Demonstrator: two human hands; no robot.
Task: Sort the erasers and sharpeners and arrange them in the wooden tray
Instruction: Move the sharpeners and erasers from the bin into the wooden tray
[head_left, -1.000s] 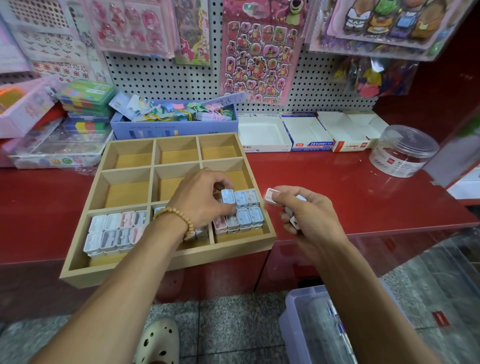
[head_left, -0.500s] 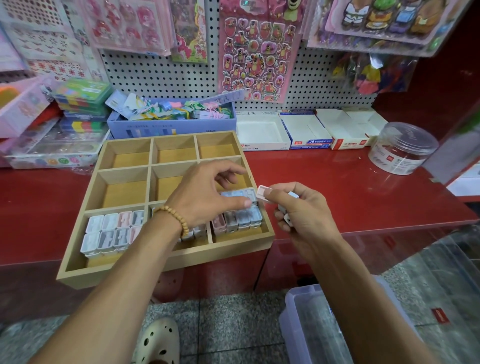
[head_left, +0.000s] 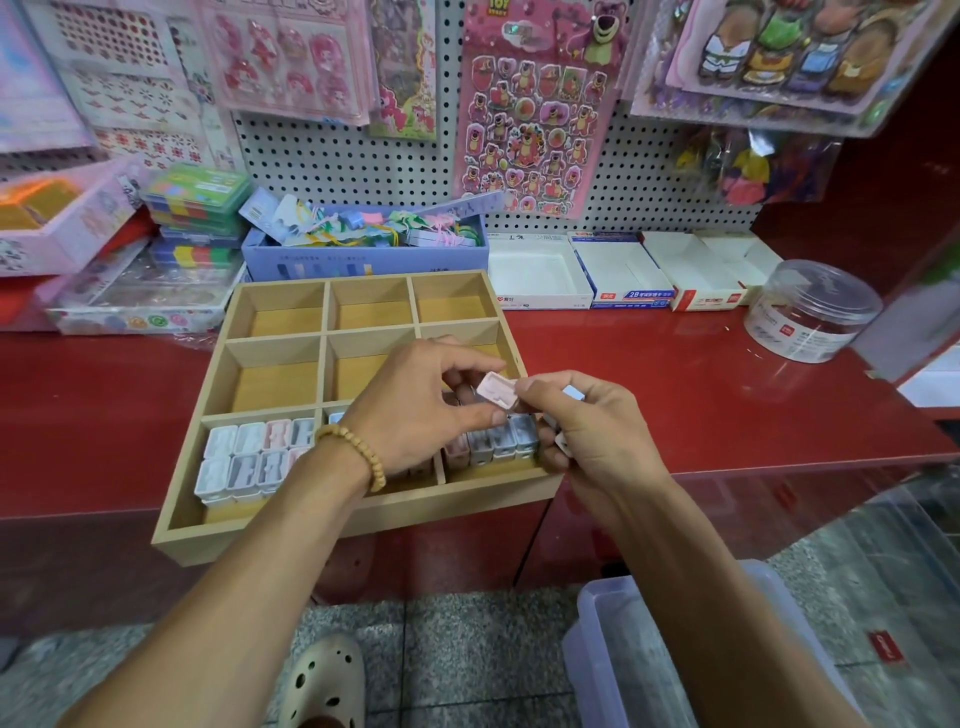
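A red desk (head_left: 675, 395) runs along a white pegboard wall (head_left: 337, 156) hung with sticker sheets (head_left: 530, 130), and on it sits a nine-compartment wooden tray (head_left: 275, 384) whose near edge overhangs the desk front. Behind the tray stands a blue box (head_left: 363, 257) of small stationery, with open white cartons (head_left: 540, 273) to its right and a clear round tub (head_left: 810, 312) farther right again; a translucent plastic bin (head_left: 623, 649) stands on the tiled floor below. The tray's back and middle rows show bare wood, while the front row holds small pastel sharpeners — eight packed in two rows in the front-left compartment (head_left: 254, 457), and a row standing on edge in the front-right compartment (head_left: 493, 444). Both hands meet over that front-right corner: the left hand (head_left: 415, 410), a beaded bracelet (head_left: 358, 454) at its wrist, and the right hand (head_left: 587, 431) each pinch one pale pink sharpener (head_left: 497, 391) between thumb and fingertips, held just above the row. The right hand's grip also curls round further pieces, a light blue one (head_left: 573, 393) showing above its fingers and white ones at its palm.
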